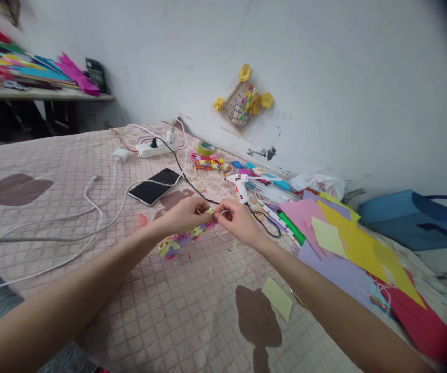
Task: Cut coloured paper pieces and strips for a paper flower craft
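My left hand (182, 215) and my right hand (236, 221) meet above a bedsheet, their fingertips pinching the end of a strip of multicoloured cut paper (180, 241). The rest of the strip hangs down and rests on the sheet below them. Just beyond my right hand lies a white hot glue gun (241, 186), and its black cord (265, 225) loops past my right wrist. Part of the strip's end is hidden by my fingers.
A black smartphone (154, 186), a white power strip (155, 149) and white cables lie on the checked sheet. Also there are a tape roll (206, 149), paper scraps, marker pens and coloured paper sheets (357, 248). A blue bag (409, 220) stands at the right by the wall.
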`<state>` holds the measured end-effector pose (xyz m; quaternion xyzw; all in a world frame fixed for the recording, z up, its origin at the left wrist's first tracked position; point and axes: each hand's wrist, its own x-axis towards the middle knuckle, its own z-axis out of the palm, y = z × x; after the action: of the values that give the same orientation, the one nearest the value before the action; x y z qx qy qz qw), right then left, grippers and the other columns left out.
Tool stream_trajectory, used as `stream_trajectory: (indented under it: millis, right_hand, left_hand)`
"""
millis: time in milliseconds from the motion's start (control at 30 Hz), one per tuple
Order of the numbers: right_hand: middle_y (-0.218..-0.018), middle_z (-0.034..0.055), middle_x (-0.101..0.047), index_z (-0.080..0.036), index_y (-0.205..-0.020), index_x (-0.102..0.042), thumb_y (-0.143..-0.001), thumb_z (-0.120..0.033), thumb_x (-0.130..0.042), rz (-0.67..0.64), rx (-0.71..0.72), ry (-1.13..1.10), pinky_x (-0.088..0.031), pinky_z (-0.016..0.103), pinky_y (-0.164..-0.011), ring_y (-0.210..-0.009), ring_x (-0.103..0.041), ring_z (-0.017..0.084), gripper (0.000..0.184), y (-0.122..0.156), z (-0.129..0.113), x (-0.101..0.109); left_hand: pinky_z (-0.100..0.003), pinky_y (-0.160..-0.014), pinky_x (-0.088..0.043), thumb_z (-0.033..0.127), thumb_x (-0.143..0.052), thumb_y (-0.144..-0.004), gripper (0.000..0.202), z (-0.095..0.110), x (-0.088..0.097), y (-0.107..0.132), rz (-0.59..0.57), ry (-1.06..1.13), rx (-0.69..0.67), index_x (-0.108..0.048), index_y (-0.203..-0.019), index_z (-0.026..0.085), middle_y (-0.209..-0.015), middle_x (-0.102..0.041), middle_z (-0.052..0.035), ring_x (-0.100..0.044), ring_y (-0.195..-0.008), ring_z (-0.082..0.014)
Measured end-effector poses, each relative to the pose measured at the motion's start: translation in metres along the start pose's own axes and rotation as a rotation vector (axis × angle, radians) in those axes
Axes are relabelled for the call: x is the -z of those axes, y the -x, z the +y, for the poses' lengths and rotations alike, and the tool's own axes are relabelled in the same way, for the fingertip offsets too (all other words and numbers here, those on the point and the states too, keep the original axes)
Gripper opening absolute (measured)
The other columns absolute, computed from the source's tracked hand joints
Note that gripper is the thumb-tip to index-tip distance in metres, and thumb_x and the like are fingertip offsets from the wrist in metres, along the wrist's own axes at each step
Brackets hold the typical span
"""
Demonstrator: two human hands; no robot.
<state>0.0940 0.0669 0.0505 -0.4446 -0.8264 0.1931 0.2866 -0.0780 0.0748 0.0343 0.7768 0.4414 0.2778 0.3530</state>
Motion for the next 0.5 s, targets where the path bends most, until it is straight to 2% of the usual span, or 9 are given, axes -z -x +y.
stream_trajectory:
  millis: [167, 300, 500]
  right_hand:
    - [-0.071, -0.0005, -0.057, -0.015, -0.079, -0.059, -0.075, -0.016, -0.050, -0.054, -0.080, -0.087, -0.035, 0.021, -0.054, -0.057, -0.046, 0.008, 0.009, 0.0007, 0.0029, 0.0041]
    - [-0.073, -0.0002, -0.057, -0.016, -0.083, -0.058, -0.080, -0.024, -0.049, -0.059, -0.100, -0.170, -0.036, 0.020, -0.054, -0.059, -0.048, 0.009, 0.013, 0.0020, 0.0066, 0.0037]
    - [-0.064, -0.0026, -0.055, -0.017, -0.087, -0.052, -0.088, -0.038, -0.038, -0.076, -0.187, -0.313, -0.031, 0.017, -0.041, -0.043, -0.041, 0.005, 0.025, 0.0047, 0.0077, 0.0024]
  left_hand:
    - [-0.022, -0.053, -0.036, 0.033, -0.049, -0.073, 0.023, 0.0008, 0.0011, -0.0005, -0.002, 0.008, 0.002, -0.060, -0.077, 0.013, -0.070, -0.058, -0.0018, -0.048, -0.061, -0.0106]
    - [-0.023, -0.054, -0.036, 0.034, -0.049, -0.074, 0.023, -0.0013, 0.0003, -0.0012, 0.013, 0.019, -0.006, -0.059, -0.077, 0.013, -0.070, -0.057, -0.0016, -0.048, -0.061, -0.0107]
    - [-0.024, -0.056, -0.039, 0.036, -0.050, -0.076, 0.024, -0.0061, -0.0008, -0.0022, 0.042, 0.053, -0.008, -0.058, -0.078, 0.013, -0.072, -0.060, -0.0029, -0.051, -0.064, -0.0119]
